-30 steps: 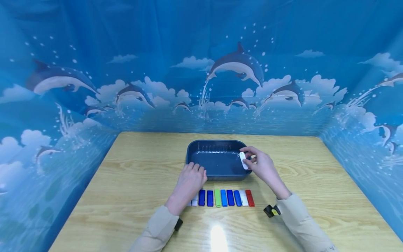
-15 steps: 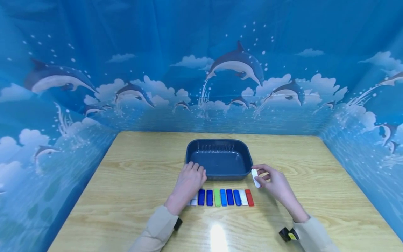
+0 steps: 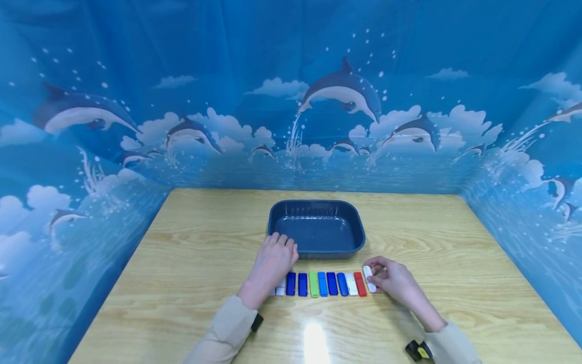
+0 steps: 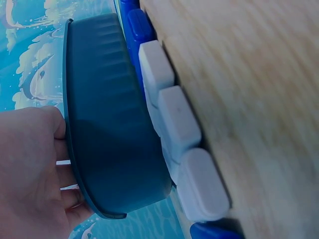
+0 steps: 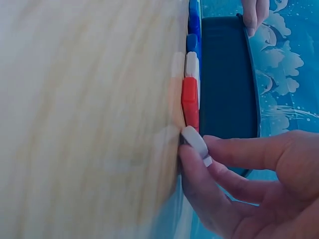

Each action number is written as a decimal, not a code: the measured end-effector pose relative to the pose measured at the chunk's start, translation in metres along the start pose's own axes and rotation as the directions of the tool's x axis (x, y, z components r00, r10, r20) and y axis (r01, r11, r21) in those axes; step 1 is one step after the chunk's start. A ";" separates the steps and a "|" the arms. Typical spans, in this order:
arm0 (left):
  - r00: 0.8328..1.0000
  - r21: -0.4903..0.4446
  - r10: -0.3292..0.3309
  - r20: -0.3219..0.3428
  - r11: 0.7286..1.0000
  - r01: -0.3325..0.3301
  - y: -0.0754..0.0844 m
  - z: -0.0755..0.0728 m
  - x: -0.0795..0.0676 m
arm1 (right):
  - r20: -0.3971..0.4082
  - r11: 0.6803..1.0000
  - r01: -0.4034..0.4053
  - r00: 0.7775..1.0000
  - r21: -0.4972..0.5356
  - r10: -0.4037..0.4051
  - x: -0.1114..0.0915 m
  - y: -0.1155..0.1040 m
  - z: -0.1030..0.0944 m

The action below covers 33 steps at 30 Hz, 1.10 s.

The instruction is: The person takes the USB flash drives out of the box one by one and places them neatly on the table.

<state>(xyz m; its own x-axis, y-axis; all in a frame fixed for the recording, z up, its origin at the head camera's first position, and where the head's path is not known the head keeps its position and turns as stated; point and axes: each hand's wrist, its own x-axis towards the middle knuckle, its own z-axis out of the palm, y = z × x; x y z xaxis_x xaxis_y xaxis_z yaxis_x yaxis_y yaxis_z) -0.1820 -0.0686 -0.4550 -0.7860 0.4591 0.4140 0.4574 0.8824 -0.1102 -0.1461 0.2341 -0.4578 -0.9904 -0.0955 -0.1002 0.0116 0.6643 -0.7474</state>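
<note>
My right hand [image 3: 399,283] pinches a white USB stick [image 3: 369,279] between thumb and fingers, low over the table at the right end of a row of sticks. Right beside it lies a red USB stick [image 3: 360,284]. In the right wrist view the white stick is tilted, close to the red one's near end. My left hand [image 3: 272,259] grips the near left rim of a dark blue basin [image 3: 325,254], its fingers bent over the edge. Nothing shows inside the basin. Below the left hand, white sticks [image 4: 180,117] lie in the row, partly hidden in the head view.
The row also has several blue sticks, among them a dark blue one [image 3: 302,284], a green stick [image 3: 313,284] and another white one [image 3: 351,284]. They lie on a wood-grain table [image 3: 200,263] just before the basin. A dolphin-print curtain [image 3: 254,167] encloses the back and sides.
My right hand has carried the white stick from over the basin's right edge, out and toward me, down to the row's right end. The left hand has stayed on the rim.
</note>
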 end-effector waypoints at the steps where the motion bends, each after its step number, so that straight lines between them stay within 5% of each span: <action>1: 1.000 0.004 0.001 0.001 1.000 -0.001 0.000 0.000 0.000 | 0.005 1.000 -0.007 1.000 -0.001 0.007 0.000 0.000 0.000; 23: 1.000 0.007 0.006 0.013 1.000 -0.006 -0.002 -0.003 -0.003 | 0.028 0.999 -0.026 0.999 -0.028 0.027 -0.006 -0.002 0.001; 28: 1.000 0.002 0.003 0.015 1.000 -0.003 -0.002 -0.003 -0.003 | -0.071 0.988 0.038 0.996 -0.147 -0.049 -0.005 -0.008 -0.012; 33: 1.000 0.009 0.005 -0.002 1.000 -0.005 -0.003 -0.002 -0.004 | -0.217 0.961 0.132 0.958 -0.244 -0.186 -0.001 -0.022 -0.021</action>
